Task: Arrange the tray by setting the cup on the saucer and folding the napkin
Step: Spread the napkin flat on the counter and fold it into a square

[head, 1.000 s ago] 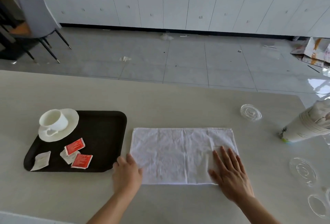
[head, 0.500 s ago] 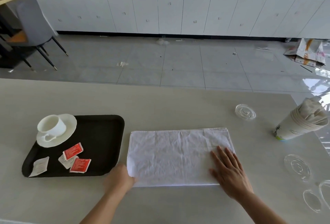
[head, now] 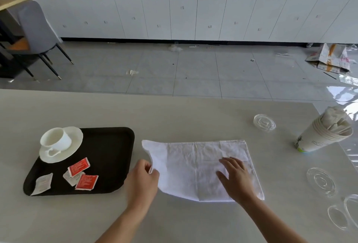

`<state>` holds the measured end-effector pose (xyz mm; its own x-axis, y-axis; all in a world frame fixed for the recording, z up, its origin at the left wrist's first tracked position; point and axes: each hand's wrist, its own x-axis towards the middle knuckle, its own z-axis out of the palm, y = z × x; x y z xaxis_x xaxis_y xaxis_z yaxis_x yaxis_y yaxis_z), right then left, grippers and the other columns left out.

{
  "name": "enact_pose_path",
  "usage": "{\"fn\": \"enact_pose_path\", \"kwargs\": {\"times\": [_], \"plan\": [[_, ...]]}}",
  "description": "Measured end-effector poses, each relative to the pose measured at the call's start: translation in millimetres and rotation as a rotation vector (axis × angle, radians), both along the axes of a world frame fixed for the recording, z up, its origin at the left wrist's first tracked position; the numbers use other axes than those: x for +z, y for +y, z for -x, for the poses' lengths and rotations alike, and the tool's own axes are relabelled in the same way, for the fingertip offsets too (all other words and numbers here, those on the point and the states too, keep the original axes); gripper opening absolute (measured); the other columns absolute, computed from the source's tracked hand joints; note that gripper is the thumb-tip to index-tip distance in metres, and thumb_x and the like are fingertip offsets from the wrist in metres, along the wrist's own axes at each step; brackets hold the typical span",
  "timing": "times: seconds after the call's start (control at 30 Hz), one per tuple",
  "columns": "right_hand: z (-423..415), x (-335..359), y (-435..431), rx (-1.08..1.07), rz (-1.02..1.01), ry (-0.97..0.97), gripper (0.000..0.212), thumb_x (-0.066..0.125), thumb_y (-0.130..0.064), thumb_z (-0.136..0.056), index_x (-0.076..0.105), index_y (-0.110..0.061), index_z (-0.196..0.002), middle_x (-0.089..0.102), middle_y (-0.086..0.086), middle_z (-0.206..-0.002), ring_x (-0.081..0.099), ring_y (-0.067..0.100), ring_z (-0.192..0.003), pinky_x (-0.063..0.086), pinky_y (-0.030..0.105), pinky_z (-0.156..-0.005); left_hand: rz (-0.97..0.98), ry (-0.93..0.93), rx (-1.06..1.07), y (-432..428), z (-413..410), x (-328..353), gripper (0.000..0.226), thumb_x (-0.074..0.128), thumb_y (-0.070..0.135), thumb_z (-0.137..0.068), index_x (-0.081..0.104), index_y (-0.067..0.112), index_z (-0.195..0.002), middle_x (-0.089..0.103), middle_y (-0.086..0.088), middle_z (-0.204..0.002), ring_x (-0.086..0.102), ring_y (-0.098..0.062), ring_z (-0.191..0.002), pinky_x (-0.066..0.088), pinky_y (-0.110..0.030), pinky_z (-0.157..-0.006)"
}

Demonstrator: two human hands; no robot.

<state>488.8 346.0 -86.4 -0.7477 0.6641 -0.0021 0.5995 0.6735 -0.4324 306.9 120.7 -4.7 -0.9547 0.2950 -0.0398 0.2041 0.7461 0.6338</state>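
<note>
A pale grey tabletop (head: 174, 114) fills the near view, with white cabinets beyond. Nearest, just right of the black rectangular plastic tray (head: 110, 145), the left hand (head: 143, 178) pinches the lifted left edge of the white cloth napkin (head: 193, 165), which lies on the table. Further right of the tray, the right hand (head: 235, 176) presses flat on the cloth, fingers straight. In the tray's far left corner the white ceramic cup (head: 56, 141) stands on the round white saucer (head: 76, 138). If the flat hand lets the cloth slide, the fold would likely land skewed, and a careless left arm could knock the tray.
</note>
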Motion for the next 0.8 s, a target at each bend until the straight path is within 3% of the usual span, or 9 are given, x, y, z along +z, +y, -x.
{"fn": "enact_pose_path", "kwargs": {"times": [0.07, 0.13, 0.2, 0.27, 0.33, 0.43, 0.5, 0.63, 0.8], "plan": [[23, 16, -2, -0.058, 0.2, 0.067, 0.032, 0.064, -0.035, -0.093, 0.067, -0.02, -0.122, 0.069, -0.003, -0.122, 0.06, 0.018, -0.117, 0.047, 0.029, -0.095, 0.004, 0.11, -0.085, 15, -7, 9, 0.02, 0.064, 0.013, -0.075, 0.047, 0.018, -0.066, 0.053, 0.001, -0.057, 0.051, -0.018, -0.053, 0.041, -0.035, -0.047], [48, 37, 0, -0.115, 0.496, 0.104, 0.029, 0.058, -0.039, -0.097, 0.072, -0.017, -0.109, 0.075, 0.0, -0.108, 0.07, 0.018, -0.098, 0.055, 0.031, -0.087, 0.005, 0.202, -0.174, 29, -16, 15, 0.023, 0.066, 0.015, -0.075, 0.045, 0.019, -0.067, 0.052, 0.004, -0.059, 0.049, -0.017, -0.052, 0.037, -0.031, -0.046], [73, 58, 4, -0.229, 0.908, 0.207, 0.049, 0.055, -0.058, -0.092, 0.072, -0.013, -0.099, 0.078, 0.005, -0.09, 0.074, 0.023, -0.08, 0.062, 0.04, -0.077, 0.001, 0.275, -0.289, 44, -26, 20, 0.024, 0.071, 0.014, -0.073, 0.048, 0.02, -0.069, 0.054, 0.006, -0.064, 0.05, -0.018, -0.052, 0.037, -0.028, -0.046], [95, 76, 13, -0.228, 1.071, 0.221, 0.068, 0.055, -0.075, -0.08, 0.072, -0.011, -0.097, 0.078, 0.008, -0.082, 0.074, 0.025, -0.072, 0.062, 0.035, -0.059, -0.001, 0.341, -0.407, 59, -39, 22, 0.024, 0.075, 0.012, -0.066, 0.053, 0.02, -0.07, 0.057, 0.004, -0.067, 0.054, -0.021, -0.052, 0.041, -0.029, -0.043], [110, 91, 23, -0.185, 0.992, 0.175, 0.064, 0.067, -0.073, -0.072, 0.074, -0.011, -0.088, 0.077, 0.005, -0.074, 0.072, 0.02, -0.063, 0.056, 0.028, -0.052, 0.008, 0.398, -0.502, 74, -52, 23, 0.025, 0.076, 0.012, -0.061, 0.055, 0.021, -0.07, 0.058, 0.004, -0.067, 0.057, -0.021, -0.051, 0.044, -0.029, -0.039], [120, 100, 44, -0.185, 0.801, 0.145, 0.019, 0.082, -0.029, -0.076, 0.074, -0.012, -0.081, 0.072, 0.008, -0.072, 0.064, 0.019, -0.059, 0.054, 0.031, -0.056, 0.0, 0.465, -0.62, 96, -70, 24, 0.02, 0.076, 0.015, -0.06, 0.061, 0.024, -0.07, 0.057, 0.007, -0.065, 0.055, -0.015, -0.049, 0.039, -0.023, -0.037], [115, 100, 60, -0.207, 0.737, 0.163, 0.009, 0.081, -0.011, -0.076, 0.073, -0.012, -0.081, 0.071, 0.01, -0.073, 0.064, 0.021, -0.062, 0.057, 0.034, -0.059, -0.016, 0.505, -0.675, 108, -82, 23, 0.015, 0.073, 0.018, -0.064, 0.067, 0.026, -0.075, 0.059, 0.008, -0.067, 0.055, -0.011, -0.052, 0.038, -0.021, -0.04], [87, 96, 85, -0.279, 0.667, 0.234, 0.014, 0.078, -0.007, -0.076, 0.07, -0.017, -0.07, 0.067, 0.002, -0.064, 0.06, 0.015, -0.057, 0.049, 0.025, -0.05, -0.044, 0.494, -0.778, 130, -104, 18, 0.012, 0.065, 0.018, -0.072, 0.07, 0.025, -0.081, 0.06, 0.008, -0.068, 0.055, -0.012, -0.055, 0.043, -0.022, -0.043], [39, 75, 106, -0.381, 0.692, 0.231, 0.009, 0.074, -0.002, -0.08, 0.068, -0.008, -0.077, 0.066, 0.007, -0.069, 0.059, 0.018, -0.058, 0.048, 0.025, -0.047, 0.096, 0.456, -0.944, 150, -128, 7, 0.012, 0.071, 0.016, -0.066, 0.069, 0.025, -0.074, 0.056, 0.007, -0.064, 0.052, -0.013, -0.053, 0.045, -0.025, -0.042]]}}
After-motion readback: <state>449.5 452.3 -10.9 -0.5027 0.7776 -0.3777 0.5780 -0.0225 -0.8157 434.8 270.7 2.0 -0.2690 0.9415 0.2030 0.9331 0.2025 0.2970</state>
